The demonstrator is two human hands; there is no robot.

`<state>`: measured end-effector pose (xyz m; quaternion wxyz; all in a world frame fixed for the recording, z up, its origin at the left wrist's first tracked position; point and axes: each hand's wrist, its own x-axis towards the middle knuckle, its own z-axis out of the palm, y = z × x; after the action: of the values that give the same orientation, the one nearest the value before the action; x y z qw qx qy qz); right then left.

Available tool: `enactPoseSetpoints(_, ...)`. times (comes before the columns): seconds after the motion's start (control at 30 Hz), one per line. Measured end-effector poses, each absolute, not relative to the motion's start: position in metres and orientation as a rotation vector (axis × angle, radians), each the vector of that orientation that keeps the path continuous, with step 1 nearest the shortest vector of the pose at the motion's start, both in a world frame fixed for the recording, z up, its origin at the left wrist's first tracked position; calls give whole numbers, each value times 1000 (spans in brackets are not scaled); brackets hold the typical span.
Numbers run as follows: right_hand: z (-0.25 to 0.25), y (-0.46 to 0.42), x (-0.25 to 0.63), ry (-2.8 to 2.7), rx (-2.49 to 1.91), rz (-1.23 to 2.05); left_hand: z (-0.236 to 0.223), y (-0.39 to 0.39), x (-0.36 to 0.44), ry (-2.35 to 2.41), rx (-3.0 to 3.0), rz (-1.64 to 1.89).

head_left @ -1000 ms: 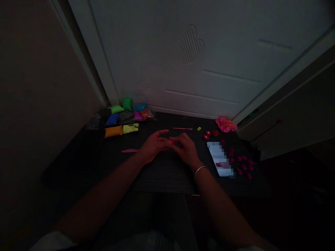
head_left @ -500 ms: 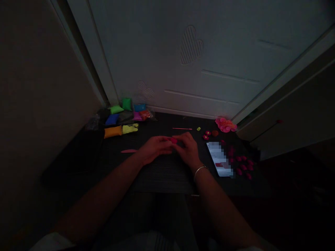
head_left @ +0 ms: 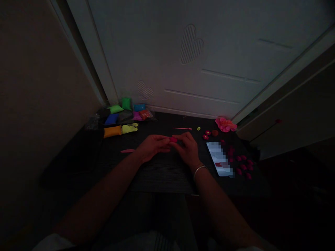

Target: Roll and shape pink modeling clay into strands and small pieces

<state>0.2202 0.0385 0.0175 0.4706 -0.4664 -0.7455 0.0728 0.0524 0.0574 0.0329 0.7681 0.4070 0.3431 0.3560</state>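
Between my fingertips is a small pink piece of modelling clay point(head_left: 173, 139), held above the dark table. My left hand point(head_left: 154, 147) pinches it from the left with thumb and fingers. From the other side my right hand point(head_left: 186, 146), with a bangle on its wrist, grips the same piece. A pink clay knife point(head_left: 127, 151) lies left of my left hand, partly behind it. Beyond my hands is a thin pink stick tool point(head_left: 182, 128). The piece's exact shape is hard to make out in the dim light.
A lit phone point(head_left: 219, 160) lies at right, beside several dark pink clay pieces point(head_left: 243, 167). Behind it are small pink flowers point(head_left: 206, 135), a brown lump point(head_left: 215, 132) and a large pink flower point(head_left: 225, 124). Coloured clay packets point(head_left: 112, 131) lie at back left, before a white door point(head_left: 157, 52).
My left fingers, more spread a second ago, have closed in around the pink clay. More of the clay shows between my hands now. Both hands stay in nearly the same place.
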Motion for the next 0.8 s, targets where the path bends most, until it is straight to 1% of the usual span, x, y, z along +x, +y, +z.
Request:
enactPoseSetpoints(0.23,17,38,221,-1866,-1145,221,32,59,53,801,907,833)
enactPoseSetpoints(0.5,16,38,220,-1931,-1116,129,32,57,56,860,967,880)
enactPoseSetpoints(0.8,14,38,220,-1978,-1179,134,32,57,55,843,929,819)
